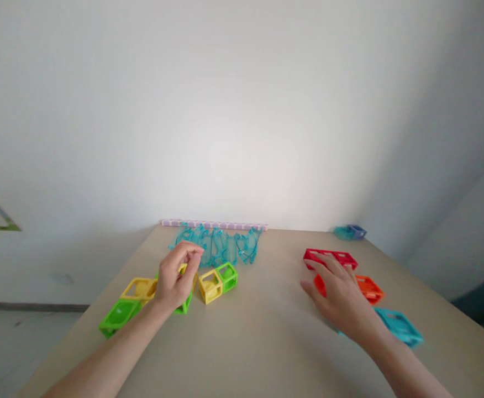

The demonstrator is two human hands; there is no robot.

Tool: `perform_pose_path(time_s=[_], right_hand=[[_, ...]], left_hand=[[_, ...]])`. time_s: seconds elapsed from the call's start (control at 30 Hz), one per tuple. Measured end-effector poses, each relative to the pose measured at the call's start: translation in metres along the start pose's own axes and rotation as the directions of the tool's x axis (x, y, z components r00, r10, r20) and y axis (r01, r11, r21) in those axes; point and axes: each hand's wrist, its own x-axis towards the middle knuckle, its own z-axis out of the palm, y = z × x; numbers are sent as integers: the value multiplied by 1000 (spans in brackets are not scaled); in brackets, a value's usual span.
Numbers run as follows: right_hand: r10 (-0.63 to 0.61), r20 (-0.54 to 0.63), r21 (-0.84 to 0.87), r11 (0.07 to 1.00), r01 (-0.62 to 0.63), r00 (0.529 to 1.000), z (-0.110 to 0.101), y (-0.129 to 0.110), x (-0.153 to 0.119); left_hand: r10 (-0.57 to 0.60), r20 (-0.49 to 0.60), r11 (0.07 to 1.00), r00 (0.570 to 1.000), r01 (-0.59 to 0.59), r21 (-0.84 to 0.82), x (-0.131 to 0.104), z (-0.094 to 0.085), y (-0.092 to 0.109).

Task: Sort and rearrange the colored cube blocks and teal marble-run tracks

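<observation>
My left hand [179, 275] is closed loosely, fingers curled toward the thumb, with nothing visible in the pinch. It is in front of a yellow-and-green pair of cube blocks [183, 304], which it partly hides. Just right of it lies another joined pair, a yellow cube [210, 286] and a green cube [227, 277]. My right hand [338, 290] is open, fingers spread, over the orange blocks [369, 289] and in front of the red block row [341, 258]. Blue blocks [399, 326] lie beside its wrist, partly hidden; whether the hand touches any block, I cannot tell.
A yellow block [140, 288] and a green block [120, 315] lie left of my left forearm. Crumpled translucent blue plastic [221, 247] lies at the back, before a patterned lilac strip [215, 224] by the wall. A dark blue block [357, 232] sits in the far right corner.
</observation>
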Motion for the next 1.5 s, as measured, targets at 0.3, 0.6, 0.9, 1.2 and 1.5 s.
perform_pose_path(time_s=[0.3, 0.6, 0.9, 1.2, 1.5], right_hand=[[-450, -14, 420, 808, 414, 893, 41, -144, 43], [-427, 10, 475, 798, 371, 904, 67, -143, 42], [-417, 30, 512, 787, 344, 909, 72, -141, 47], [-399, 51, 530, 787, 314, 915, 76, -141, 47], [-319, 146, 615, 771, 167, 936, 74, -131, 48]], left_hand=[[-288, -44, 938, 957, 291, 187, 8, 0, -7], [-402, 231, 845, 886, 262, 467, 30, -32, 4], [-483, 593, 871, 645, 280, 404, 34, -91, -38], [-399, 570, 886, 719, 141, 442, 24, -66, -25], [-119, 603, 917, 789, -144, 371, 27, -63, -11]])
